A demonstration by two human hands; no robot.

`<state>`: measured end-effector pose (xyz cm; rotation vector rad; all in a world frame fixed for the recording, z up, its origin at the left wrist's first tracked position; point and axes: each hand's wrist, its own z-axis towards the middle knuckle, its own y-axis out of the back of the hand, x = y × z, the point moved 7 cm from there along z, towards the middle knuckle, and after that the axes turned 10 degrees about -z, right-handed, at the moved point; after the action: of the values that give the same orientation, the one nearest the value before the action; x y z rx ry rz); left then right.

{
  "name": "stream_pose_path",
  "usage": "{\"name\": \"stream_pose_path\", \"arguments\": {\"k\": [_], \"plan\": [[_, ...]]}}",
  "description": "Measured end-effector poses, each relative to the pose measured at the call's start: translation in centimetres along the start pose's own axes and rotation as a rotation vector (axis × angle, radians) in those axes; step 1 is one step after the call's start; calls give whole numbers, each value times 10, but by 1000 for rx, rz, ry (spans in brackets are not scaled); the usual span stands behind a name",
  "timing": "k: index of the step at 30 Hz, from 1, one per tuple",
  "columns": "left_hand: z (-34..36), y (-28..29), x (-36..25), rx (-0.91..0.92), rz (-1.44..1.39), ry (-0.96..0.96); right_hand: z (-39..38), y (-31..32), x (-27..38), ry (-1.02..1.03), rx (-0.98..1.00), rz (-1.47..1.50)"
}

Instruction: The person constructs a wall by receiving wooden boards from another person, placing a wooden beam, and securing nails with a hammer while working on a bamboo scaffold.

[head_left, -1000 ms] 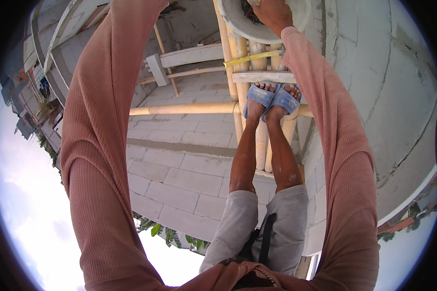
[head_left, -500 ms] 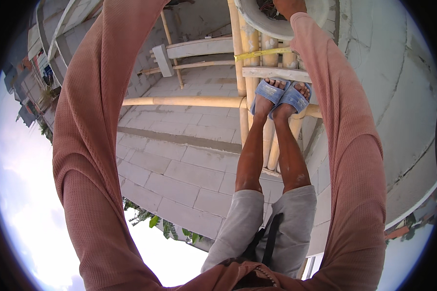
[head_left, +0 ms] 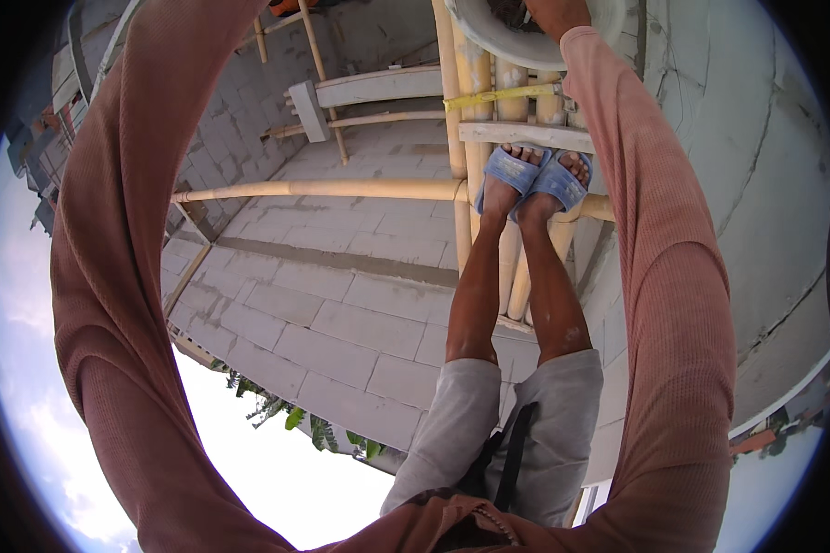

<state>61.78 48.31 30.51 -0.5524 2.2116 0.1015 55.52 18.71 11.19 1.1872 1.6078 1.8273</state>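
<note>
My right hand [head_left: 560,15] reaches over a round grey basin [head_left: 478,39] at the top edge. Only the wrist and back part of the hand show; its fingers are cut off or hidden, and whether they hold anything is not visible. Some dark material [head_left: 507,11] lies inside the basin. My left arm [head_left: 124,230], in a pinkish-brown sleeve, runs up past the top edge, so its hand is out of the picture.
I stand in blue slippers [head_left: 516,170] on bamboo poles [head_left: 511,258] beside a plank [head_left: 524,135]. A yellow strap [head_left: 498,97] crosses the poles. A horizontal bamboo pole [head_left: 360,189] extends left, before a grey block wall [head_left: 341,332]. A grey wall [head_left: 756,212] rises at right.
My left arm has swung outward to the left, uncovering more block wall and an orange item at the top. My right hand has shifted slightly right over the basin.
</note>
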Motion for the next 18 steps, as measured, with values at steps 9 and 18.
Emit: {"name": "stream_pose_path", "arguments": {"k": [9,18], "plan": [[-1,-4,-23,-59,-122,-347,-18,16,-20,64,49,121],[-24,2,-3,23,-297,-58,-52,38,0,-262,10,44]]}}
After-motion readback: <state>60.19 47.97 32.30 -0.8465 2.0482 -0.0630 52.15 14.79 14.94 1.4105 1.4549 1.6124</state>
